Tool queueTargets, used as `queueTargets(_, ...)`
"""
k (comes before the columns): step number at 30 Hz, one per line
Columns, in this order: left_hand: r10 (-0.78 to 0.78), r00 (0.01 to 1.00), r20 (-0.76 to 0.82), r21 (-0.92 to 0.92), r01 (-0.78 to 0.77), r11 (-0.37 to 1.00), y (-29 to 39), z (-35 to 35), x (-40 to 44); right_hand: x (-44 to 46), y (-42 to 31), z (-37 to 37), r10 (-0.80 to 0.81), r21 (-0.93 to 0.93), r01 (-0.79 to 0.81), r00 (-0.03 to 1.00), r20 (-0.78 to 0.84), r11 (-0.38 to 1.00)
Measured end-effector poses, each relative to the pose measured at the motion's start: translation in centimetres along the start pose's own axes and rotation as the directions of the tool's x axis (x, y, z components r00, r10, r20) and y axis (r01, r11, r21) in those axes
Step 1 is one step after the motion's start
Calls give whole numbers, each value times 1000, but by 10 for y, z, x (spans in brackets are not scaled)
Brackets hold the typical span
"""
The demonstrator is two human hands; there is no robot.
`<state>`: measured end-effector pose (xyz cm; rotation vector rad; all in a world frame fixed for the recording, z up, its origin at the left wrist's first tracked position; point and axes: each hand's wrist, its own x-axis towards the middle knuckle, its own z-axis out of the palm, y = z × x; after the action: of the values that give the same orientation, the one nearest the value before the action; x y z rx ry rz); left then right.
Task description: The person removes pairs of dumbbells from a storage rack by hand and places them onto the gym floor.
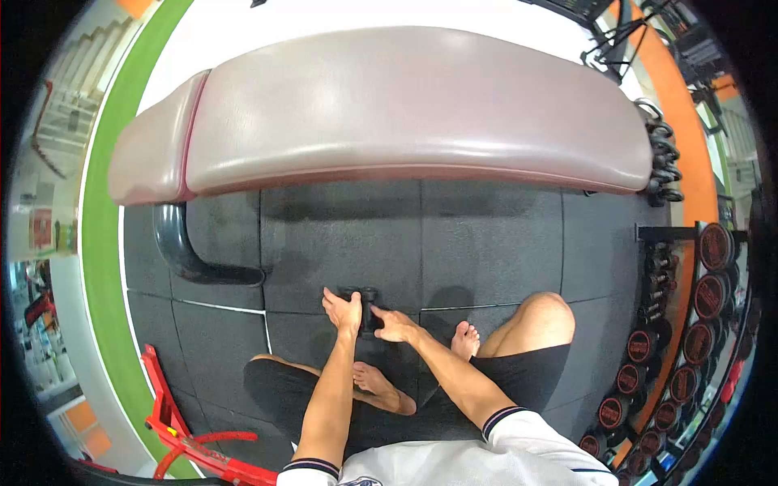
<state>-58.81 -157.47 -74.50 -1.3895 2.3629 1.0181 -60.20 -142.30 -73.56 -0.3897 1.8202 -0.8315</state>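
A small, dark, upright-looking black object with a wider top stands on the black floor mat in front of my crossed legs; its exact kind is too small to make out. Just left of it is my left hand, fingers stretched out and apart, the thumb side turned toward the object. On the other side, my right hand reaches in with its fingers apart and their tips at the object's edge. Whether either hand presses on it I cannot tell.
A long padded bench crosses the view ahead, with a curved black leg at left. A red metal frame lies near lower left. Dumbbells on a rack and several kettlebells line the right side.
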Motion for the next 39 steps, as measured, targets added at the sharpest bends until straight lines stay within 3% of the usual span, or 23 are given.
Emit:
queueTargets(3,197,979,52,-20,-196,980,16,-13,-31,-28,-14,-5,-125,-22,125,992,28,992)
queueTargets(4,230,969,95,-12,-230,973,21,-20,-46,-37,-26,-13,-76,-59,81,994,82,995)
queueTargets(5,216,966,141,-70,-208,976,27,-27,-61,-49,-39,-21,-22,-99,36,991,134,994)
queueTargets(7,123,967,224,-164,-87,983,37,-40,-91,-77,-53,-34,-11,-56,15,997,78,998)
queueTargets(9,-27,952,305,-244,105,964,55,-56,-119,-110,-60,-50,-102,-14,103,994,40,995)
queueTargets(11,-88,928,363,-273,196,942,81,-83,-146,-160,-80,-81,-84,70,84,996,-4,994)
queueTargets(12,-79,911,404,-354,235,905,85,-92,-154,-191,-98,-100,-118,51,123,989,-92,991)
queueTargets(13,-67,892,447,-427,278,861,85,-97,-160,-214,-108,-117,-119,150,150,974,-195,977)
queueTargets(14,-34,890,455,-471,273,839,85,-102,-168,-239,-114,-128,-110,244,187,948,-298,952)
queueTargets(15,-43,869,492,-397,268,877,103,-125,-182,-266,-120,-136,-90,333,234,914,-397,913)
queueTargets(19,28,814,580,-484,317,815,148,-194,-228,-366,-119,-174,-44,302,393,669,-742,868)
queueTargets(21,73,790,608,-462,277,842,185,-239,-255,-414,-111,-184,60,307,374,545,-836,875)
queueTargets(23,132,758,639,-423,204,883,224,-275,-274,-481,-136,-202,202,402,333,500,-842,853)
queueTargets(26,236,659,714,-430,147,891,290,-313,-312,-563,-160,-214,274,450,379,434,-858,809)
queueTargets(28,307,580,754,-434,90,896,334,-326,-343,-607,-174,-220,283,469,398,443,-851,788)
queueTargets(33,456,382,803,-490,-11,872,431,-323,-413,-679,-195,-226,201,412,454,443,-874,790)
queueTargets(37,489,250,836,-510,23,860,476,-315,-458,-714,-210,-234,118,311,381,453,-883,871)
queueTargets(38,488,217,845,-507,36,861,486,-312,-468,-718,-211,-234,56,213,328,430,-901,920)
queueTargets(39,485,184,855,-501,52,864,495,-307,-475,-733,-225,-240,103,254,252,490,-866,934)
